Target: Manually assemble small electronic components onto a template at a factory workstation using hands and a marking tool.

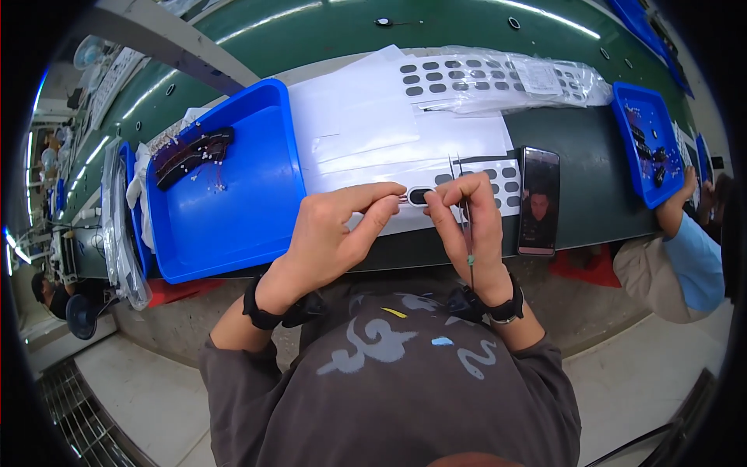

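Between my hands, above the front of the worktable, is a small oval speaker-like part with a black face and a pale rim. Thin reddish wires leave its left side. My left hand pinches those wires between thumb and forefinger, close to the part. At the part's right edge, my right hand grips it with thumb and fingertip. The same hand also carries metal tweezers, their tips pointing away from me. Just beyond the hands lies a white sheet with dark oval pads, partly covered by my right hand.
At left, a blue tray holds a bundle of dark wired parts with white connectors. A phone lies right of my hands. Bagged pad sheets and white paper lie beyond. Another person's hand touches a blue tray.
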### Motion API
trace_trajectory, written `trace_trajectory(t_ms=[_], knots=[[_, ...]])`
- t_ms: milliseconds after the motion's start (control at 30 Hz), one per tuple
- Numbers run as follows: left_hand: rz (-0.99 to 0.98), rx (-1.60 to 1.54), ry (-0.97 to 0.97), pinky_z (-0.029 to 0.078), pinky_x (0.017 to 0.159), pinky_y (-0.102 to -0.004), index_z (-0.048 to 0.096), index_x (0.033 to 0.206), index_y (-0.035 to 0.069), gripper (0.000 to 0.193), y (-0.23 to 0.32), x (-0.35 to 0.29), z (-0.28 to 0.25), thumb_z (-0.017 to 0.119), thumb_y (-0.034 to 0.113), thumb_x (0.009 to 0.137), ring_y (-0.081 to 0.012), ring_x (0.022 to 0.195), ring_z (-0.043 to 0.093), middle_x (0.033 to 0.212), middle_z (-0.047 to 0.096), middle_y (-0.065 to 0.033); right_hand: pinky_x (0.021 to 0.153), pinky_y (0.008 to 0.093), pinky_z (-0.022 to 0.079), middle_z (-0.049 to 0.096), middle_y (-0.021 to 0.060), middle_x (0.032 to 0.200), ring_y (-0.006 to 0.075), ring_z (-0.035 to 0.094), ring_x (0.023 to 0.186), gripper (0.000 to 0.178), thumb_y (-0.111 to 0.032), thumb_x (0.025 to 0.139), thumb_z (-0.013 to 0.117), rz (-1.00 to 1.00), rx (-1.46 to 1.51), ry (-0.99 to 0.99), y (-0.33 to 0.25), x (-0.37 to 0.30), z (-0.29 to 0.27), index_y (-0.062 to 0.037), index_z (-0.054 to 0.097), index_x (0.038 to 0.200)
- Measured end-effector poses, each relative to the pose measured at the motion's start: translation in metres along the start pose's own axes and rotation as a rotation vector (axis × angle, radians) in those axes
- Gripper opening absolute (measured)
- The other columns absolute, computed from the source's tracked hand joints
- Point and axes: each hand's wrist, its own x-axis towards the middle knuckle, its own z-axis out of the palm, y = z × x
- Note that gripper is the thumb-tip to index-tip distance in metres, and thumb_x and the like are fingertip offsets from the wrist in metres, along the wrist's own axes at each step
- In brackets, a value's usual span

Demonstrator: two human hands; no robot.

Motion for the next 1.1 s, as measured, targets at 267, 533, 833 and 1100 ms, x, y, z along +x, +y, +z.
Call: trace_trajectory(t_ms=[267, 533, 833, 1100], knots=[[-0.461, -0.468, -0.330, 0.051, 0.060, -0.0251, 0.064, 0.089, 0.000, 0.026, 0.011, 0.009, -0.004, 0.062, 0.023, 0.101, -0.0101, 0.067, 0.063, 0.073, 0.067, -0.0063, 0.074, 0.0248, 0.052, 0.060, 0.0070, 0.091, 0.0109, 0.060, 0.079, 0.021, 0.003, 0.097, 0.062, -0.123, 0.023, 0.009, 0.002, 0.003, 0.004, -0.0059, 0.043, 0.100], [-0.535, -0.716, -0.415, 0.052, 0.059, -0.0230, 0.063, 0.088, 0.003, 0.035, 0.008, 0.022, -0.013, 0.053, 0.032, 0.105, -0.0105, 0.067, 0.064, 0.074, 0.065, -0.0035, 0.074, 0.0247, 0.051, 0.065, 0.0086, 0.093, 0.0130, 0.064, 0.081, 0.015, 0.000, 0.098, 0.061, -0.036, 0.311, 0.068, 0.005, -0.001, 0.001, -0.0025, 0.047, 0.104], [-0.439, 0.189, -0.088, 0.055, 0.061, -0.0308, 0.066, 0.091, 0.002, 0.044, -0.114, 0.190, -0.093, 0.055, 0.043, 0.101, -0.0175, 0.066, 0.069, 0.075, 0.070, -0.0091, 0.082, 0.0251, 0.048, 0.064, 0.0104, 0.099, 0.0115, 0.058, 0.086, 0.015, -0.008, 0.103, 0.053, -0.014, 0.033, 0.221, 0.019, -0.004, -0.025, -0.0036, 0.047, 0.116], [0.062, 0.333, -0.116, 0.054, 0.089, -0.0425, 0.069, 0.118, 0.004, 0.038, -0.026, 0.085, -0.026, 0.073, 0.029, 0.090, -0.0347, 0.100, 0.069, 0.106, 0.073, -0.0162, 0.085, 0.0251, 0.047, 0.063, 0.0070, 0.099, 0.0104, 0.058, 0.088, 0.023, -0.012, 0.103, 0.057, 0.017, 0.332, 0.242, 0.057, -0.040, -0.041, -0.0026, 0.049, 0.122]])
